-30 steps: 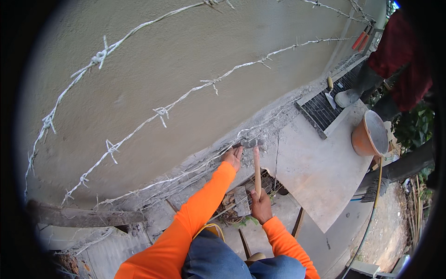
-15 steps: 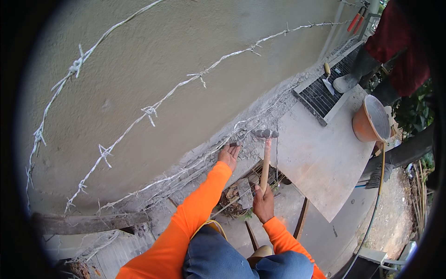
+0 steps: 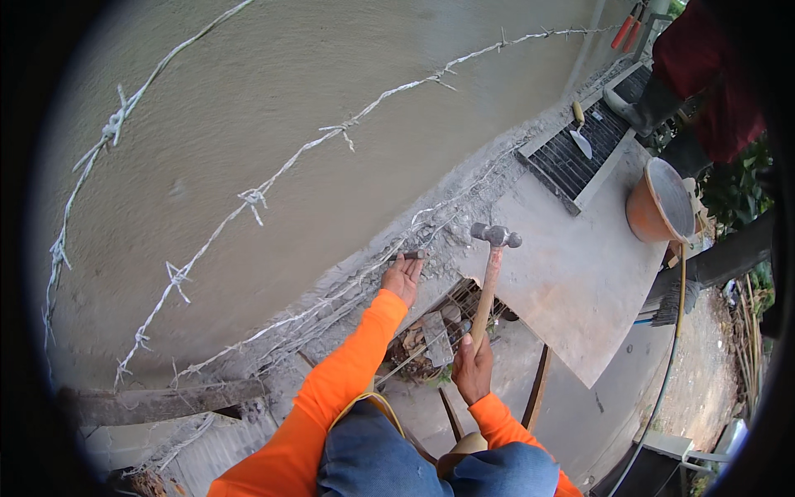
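Observation:
My right hand (image 3: 472,369) grips a ball-peen hammer (image 3: 487,290) by its wooden handle, with the steel head raised just right of my left hand. The fingers of my left hand (image 3: 402,282) are closed around a short dark metal chisel (image 3: 409,256), held against the broken concrete at the foot of the wall. Its far tip is hard to make out. Crumbled concrete (image 3: 455,236) lies around the chisel, and the hammer head is apart from it.
Strands of barbed wire (image 3: 335,130) run along the plastered wall (image 3: 248,99). Past a flat board (image 3: 571,282) are a metal grate (image 3: 571,166), a trowel (image 3: 581,141) and an orange bucket (image 3: 658,203). A person in dark boots (image 3: 638,112) stands at the far right. Below my hands is a rubble-filled gap (image 3: 435,335).
The hammer head has lifted slightly and moved right, away from the chisel. My left hand stays at nearly the same spot. The other person's boot has shifted farther along the grate.

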A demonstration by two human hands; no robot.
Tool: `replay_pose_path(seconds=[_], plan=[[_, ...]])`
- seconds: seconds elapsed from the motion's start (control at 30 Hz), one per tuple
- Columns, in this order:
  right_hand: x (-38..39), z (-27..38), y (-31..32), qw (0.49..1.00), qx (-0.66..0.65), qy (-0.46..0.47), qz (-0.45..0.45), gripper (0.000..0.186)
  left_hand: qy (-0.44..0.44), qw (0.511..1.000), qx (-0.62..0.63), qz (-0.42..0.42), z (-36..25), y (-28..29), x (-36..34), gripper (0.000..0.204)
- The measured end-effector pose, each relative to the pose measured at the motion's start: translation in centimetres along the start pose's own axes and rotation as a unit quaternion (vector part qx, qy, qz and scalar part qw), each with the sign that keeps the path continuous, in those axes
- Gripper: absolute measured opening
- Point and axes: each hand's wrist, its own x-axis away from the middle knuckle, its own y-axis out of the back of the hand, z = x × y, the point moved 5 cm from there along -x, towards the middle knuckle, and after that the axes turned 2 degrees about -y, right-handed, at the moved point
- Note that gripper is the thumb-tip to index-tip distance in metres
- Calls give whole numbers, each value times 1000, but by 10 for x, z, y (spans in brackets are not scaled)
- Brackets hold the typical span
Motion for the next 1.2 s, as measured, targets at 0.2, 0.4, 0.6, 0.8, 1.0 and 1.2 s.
replay_pose_path(seconds=[0.2,0.4,0.6,0.8,1.0,1.2], plan=[[-9,4,-13,964,251,86,23,35,-15,999,20,-27,-5,0,-7,31],[-23,0,-7,996,74,43,-23,35,-9,998,55,5,-3,-11,-12,39],[-23,1,-2,942,332,39,36,39,-21,999,-19,-46,2,-15,-4,43],[-7,10,16,981,194,0,15,40,16,997,-76,12,16,-3,33,42],[-4,10,-1,980,169,92,-44,35,-23,1000,-3,-3,-8,-1,8,41],[-10,2,-4,971,234,32,32,30,-44,999,-25,-15,-10,-1,11,43]])
